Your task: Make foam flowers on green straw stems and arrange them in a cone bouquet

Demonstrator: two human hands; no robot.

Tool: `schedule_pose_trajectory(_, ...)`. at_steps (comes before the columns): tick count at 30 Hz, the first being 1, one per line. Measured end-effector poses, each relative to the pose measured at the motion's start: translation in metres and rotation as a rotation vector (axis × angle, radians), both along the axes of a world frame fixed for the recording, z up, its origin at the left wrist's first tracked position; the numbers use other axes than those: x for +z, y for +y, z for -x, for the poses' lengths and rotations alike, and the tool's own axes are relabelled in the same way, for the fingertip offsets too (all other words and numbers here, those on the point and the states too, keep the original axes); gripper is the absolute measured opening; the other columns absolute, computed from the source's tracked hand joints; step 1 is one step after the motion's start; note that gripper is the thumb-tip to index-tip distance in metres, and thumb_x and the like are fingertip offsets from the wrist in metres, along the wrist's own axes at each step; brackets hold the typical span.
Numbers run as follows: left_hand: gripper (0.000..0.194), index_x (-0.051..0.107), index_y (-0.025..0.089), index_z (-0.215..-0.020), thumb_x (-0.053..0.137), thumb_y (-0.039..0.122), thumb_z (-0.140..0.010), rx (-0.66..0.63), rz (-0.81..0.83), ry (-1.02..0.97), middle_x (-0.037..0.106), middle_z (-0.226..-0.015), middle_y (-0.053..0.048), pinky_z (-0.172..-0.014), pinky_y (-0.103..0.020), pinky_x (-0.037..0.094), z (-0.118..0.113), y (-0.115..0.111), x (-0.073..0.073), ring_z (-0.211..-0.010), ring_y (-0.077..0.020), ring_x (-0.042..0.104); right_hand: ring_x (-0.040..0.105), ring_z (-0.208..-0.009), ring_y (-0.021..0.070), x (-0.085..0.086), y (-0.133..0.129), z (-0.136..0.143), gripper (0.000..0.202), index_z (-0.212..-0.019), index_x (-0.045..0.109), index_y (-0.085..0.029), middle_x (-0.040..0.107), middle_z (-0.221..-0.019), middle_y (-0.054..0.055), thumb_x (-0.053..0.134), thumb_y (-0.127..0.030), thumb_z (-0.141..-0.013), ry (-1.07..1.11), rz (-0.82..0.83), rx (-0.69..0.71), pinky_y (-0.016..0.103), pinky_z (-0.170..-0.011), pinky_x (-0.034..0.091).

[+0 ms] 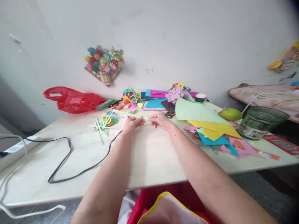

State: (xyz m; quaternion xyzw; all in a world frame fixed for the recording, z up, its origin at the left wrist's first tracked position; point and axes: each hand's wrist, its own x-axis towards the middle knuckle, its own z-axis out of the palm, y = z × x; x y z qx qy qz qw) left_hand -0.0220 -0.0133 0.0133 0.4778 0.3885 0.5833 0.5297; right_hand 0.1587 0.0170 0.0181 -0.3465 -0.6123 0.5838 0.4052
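A narrow pale green paper strip (pixel 123 114) stretches between my hands above the middle of the table. My left hand (pixel 133 123) is closed on it, thumb on top. At the strip's right end, the fingers of my right hand (pixel 159 120) pinch together on it. To the left lies a loose pile of pale green strips (pixel 100 127) beside small coloured paper flowers (pixel 108 119). Black-handled scissors (pixel 169 115) rest just beyond my right hand. A large pale green sheet (pixel 198 111) lies on yellow paper (pixel 213 130) to the right.
A red plastic bag (pixel 74 101) sits at the back left. A black cable (pixel 70 152) loops across the left side near a white power strip (pixel 20 151). Coloured scraps (pixel 245 147), a green mango (pixel 230 114) and a dark green tub (pixel 261 123) occupy the right.
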Motion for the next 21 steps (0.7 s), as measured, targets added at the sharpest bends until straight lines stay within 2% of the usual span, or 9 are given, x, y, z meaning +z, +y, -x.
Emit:
schedule_pose_trajectory(6, 0.033, 0.066, 0.009, -0.068, 0.079, 0.036, -0.056, 0.024, -0.015, -0.003, 0.069, -0.069, -0.011, -0.076, -0.034, 0.052, -0.002, 0.001, 0.0, -0.068, -0.0204, 0.067, 0.055, -0.042, 0.0069, -0.001, -0.001, 0.004, 0.018, -0.075, 0.063, -0.012, 0.067, -0.062, 0.002, 0.07, -0.027, -0.069, 0.088, 0.027, 0.035, 0.017, -0.04, 0.043)
schedule_pose_trajectory(10, 0.032, 0.067, 0.008, -0.07, 0.078, 0.035, -0.056, -0.003, -0.016, -0.003, 0.069, -0.071, -0.011, -0.071, -0.031, 0.053, -0.003, 0.001, 0.001, -0.066, -0.0186, 0.066, 0.053, -0.038, 0.0067, -0.001, -0.003, 0.008, 0.018, -0.072, 0.062, -0.012, 0.066, -0.058, 0.002, 0.071, -0.027, -0.068, 0.1, 0.013, -0.014, 0.017, -0.038, 0.041)
schedule_pose_trajectory(14, 0.029, 0.067, 0.01, -0.069, 0.079, 0.032, -0.054, -0.043, -0.022, 0.025, 0.067, -0.067, -0.008, -0.065, -0.03, 0.052, -0.002, -0.001, 0.001, -0.057, -0.0155, 0.063, 0.05, -0.036, 0.0061, 0.0, -0.004, 0.008, 0.019, -0.071, 0.061, -0.012, 0.064, -0.054, 0.0, 0.072, -0.027, -0.066, 0.104, 0.018, 0.019, 0.017, -0.036, 0.039)
schedule_pose_trajectory(21, 0.023, 0.067, 0.01, -0.066, 0.076, 0.028, -0.055, -0.088, -0.054, -0.016, 0.067, -0.066, -0.006, -0.066, -0.03, 0.051, -0.006, -0.005, 0.003, -0.057, -0.0146, 0.062, 0.051, -0.037, 0.0063, 0.0, -0.004, 0.011, 0.015, -0.075, 0.059, -0.013, 0.065, -0.055, 0.0, 0.07, -0.021, -0.067, 0.155, 0.045, -0.029, 0.017, -0.037, 0.039)
